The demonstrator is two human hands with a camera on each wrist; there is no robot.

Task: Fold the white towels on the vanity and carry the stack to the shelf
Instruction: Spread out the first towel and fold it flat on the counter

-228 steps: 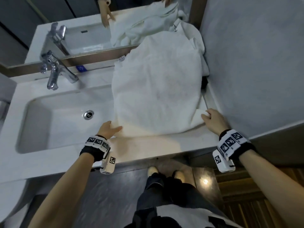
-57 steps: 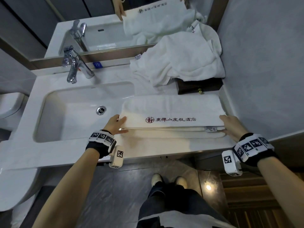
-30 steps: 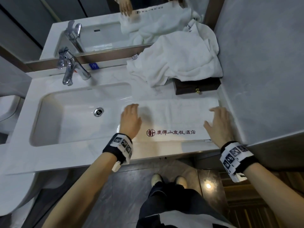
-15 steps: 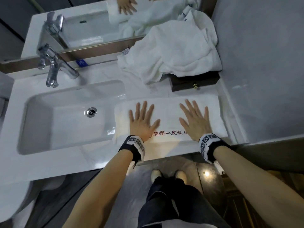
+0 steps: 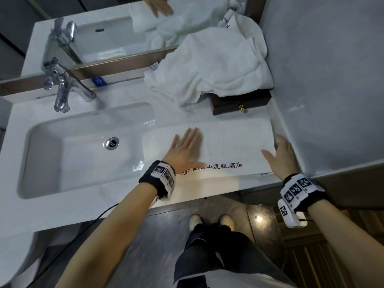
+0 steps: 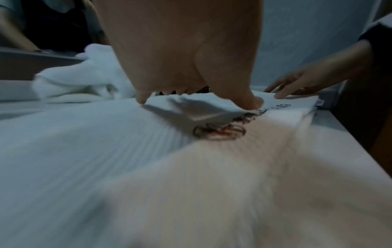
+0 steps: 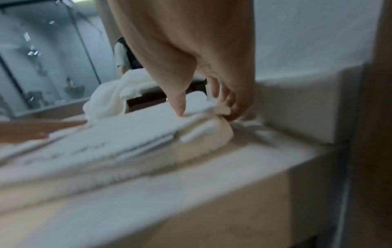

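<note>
A folded white towel (image 5: pixel 228 142) with red lettering lies along the vanity's front edge, right of the basin. My left hand (image 5: pixel 185 149) presses flat on its left half, fingers straight, just above the logo (image 6: pixel 219 132). My right hand (image 5: pixel 280 156) sits at the towel's right end by the wall. Its thumb rests on top and its fingers (image 7: pixel 231 104) reach down against the end of the folded layers (image 7: pixel 148 134). A heap of unfolded white towels (image 5: pixel 218 65) lies at the back right.
The heap rests partly on a dark wooden box (image 5: pixel 241 100) behind the folded towel. The basin (image 5: pixel 83 146) and chrome tap (image 5: pixel 62 88) are to the left, the mirror (image 5: pixel 104 38) behind. A grey wall (image 5: pixel 322 80) closes the right side.
Half a second ago both palms lay flat on the middle of the folded towel. My right hand has slid out to the towel's right end; my left hand stays pressing.
</note>
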